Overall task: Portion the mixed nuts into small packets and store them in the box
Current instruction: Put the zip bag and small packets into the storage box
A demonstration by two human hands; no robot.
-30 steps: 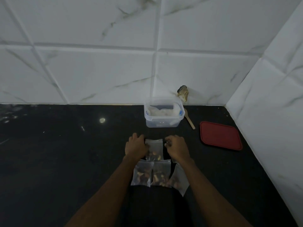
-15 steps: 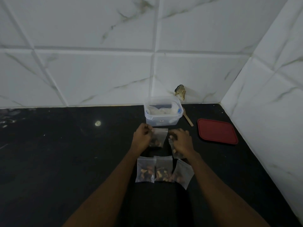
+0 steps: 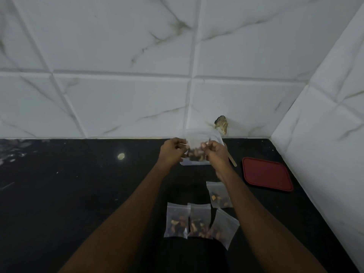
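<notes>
Black counter [image 3: 78, 194] tucked into a corner of white marble-look tile [image 3: 118, 95], pretty dim lighting. You've got one packet [image 3: 196, 152] held up right in front of the clear box [image 3: 214, 134], standing upright, long axis vertical, mouth edge up. It's a small clear bag with the brown mixed nuts slumped in the bottom half and the top half see-through. Your left hand [image 3: 171, 154] pinches its top left corner, your right hand [image 3: 217, 156] the top right, so the bag hangs between and slightly below your fingertips. Nearer you than the box, four filled packets lie flat: one alone [image 3: 218, 195], then three in a row [image 3: 199, 221]. The red lid [image 3: 266, 173] lies flat to the box's right.
</notes>
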